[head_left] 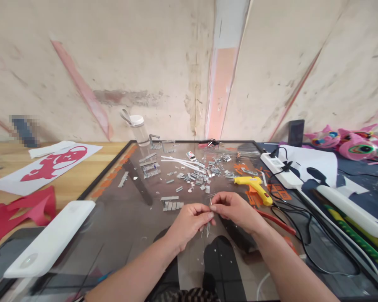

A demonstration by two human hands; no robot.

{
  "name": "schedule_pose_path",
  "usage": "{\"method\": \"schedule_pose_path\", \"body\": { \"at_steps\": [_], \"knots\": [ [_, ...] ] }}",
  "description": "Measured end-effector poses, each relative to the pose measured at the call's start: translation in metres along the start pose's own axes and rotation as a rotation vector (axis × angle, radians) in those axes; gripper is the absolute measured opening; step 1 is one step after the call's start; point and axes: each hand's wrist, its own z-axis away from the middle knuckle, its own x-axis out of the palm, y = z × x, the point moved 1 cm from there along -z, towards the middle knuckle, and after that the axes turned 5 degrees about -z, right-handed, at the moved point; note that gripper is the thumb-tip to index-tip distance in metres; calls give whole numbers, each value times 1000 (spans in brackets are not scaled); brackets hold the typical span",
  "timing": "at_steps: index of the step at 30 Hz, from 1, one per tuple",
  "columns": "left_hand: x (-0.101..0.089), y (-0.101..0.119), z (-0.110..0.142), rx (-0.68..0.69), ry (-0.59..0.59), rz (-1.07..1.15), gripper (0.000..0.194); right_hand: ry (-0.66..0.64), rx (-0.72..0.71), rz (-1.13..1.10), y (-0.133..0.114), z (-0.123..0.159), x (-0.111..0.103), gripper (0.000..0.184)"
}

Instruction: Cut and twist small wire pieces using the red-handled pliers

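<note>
Near the front middle of the glossy dark tabletop, my left hand [193, 220] and my right hand [233, 207] meet with fingertips pinched together. A thin pale wire-like piece [211, 201] shows between them; its exact kind is too small to tell. Several thin metal wires [208, 229] stick out below my left fingers, and whether they are held or lying on the table I cannot tell. Just left of my hands lies a small grey slatted piece [173, 206]. Beyond them spreads a loose pile of small grey pieces [201, 178].
A yellow glue gun [253, 184] lies right of my hands, near red-handled pliers [279, 222] and black cables. White strips [182, 161] and a lidded bottle [140, 130] are farther back. A power strip [282, 170] runs along the right; white lamp-like bars flank both sides.
</note>
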Motion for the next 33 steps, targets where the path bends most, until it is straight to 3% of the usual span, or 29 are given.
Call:
{"method": "schedule_pose_path", "body": {
  "at_steps": [12, 18, 33],
  "knots": [
    [-4, -1, 3, -48, 13, 90, 24, -54, 50, -228, 2, 0, -20, 22],
    [-3, 2, 3, 27, 90, 11, 22, -96, 43, -154, 0, 3, -27, 21],
    [0, 3, 3, 158, 71, -160, 28, -109, -17, -54, -1, 4, -17, 15]
  ]
}}
